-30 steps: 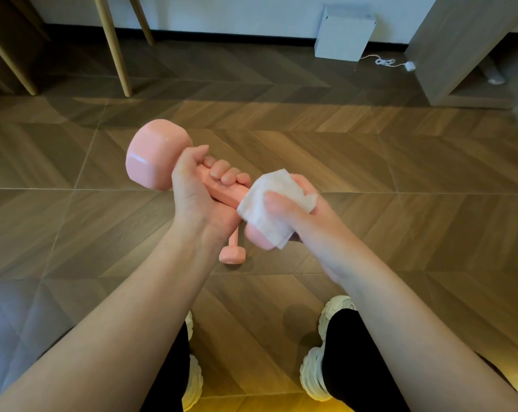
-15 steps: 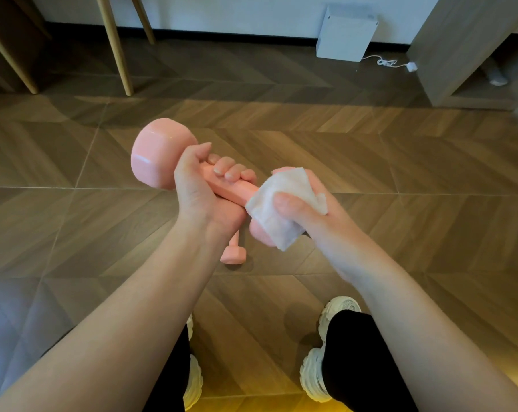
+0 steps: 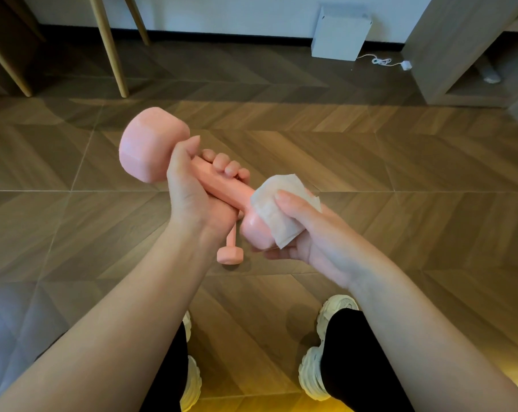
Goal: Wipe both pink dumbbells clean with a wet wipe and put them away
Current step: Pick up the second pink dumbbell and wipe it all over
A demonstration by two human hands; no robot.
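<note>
My left hand [image 3: 193, 191] grips the handle of a pink dumbbell [image 3: 150, 144], held in the air and tilted, with its far head up to the left. My right hand [image 3: 305, 230] wraps a white wet wipe [image 3: 277, 209] around the near head [image 3: 256, 233], fingers curled under it and thumb on top. A second pink dumbbell [image 3: 229, 254] lies on the wooden floor below my hands; only one of its heads and part of its bar show.
Wooden furniture legs [image 3: 109, 46] stand at the back left. A white box [image 3: 339, 32] with a cable [image 3: 382, 61] sits by the wall. A grey low cabinet [image 3: 459, 55] is at the right. My shoes [image 3: 317, 367] are at the bottom.
My right hand with the wipe has slid down from the handle end over the near head, and more of that pink head now shows. The left hand's hold on the handle is the same.
</note>
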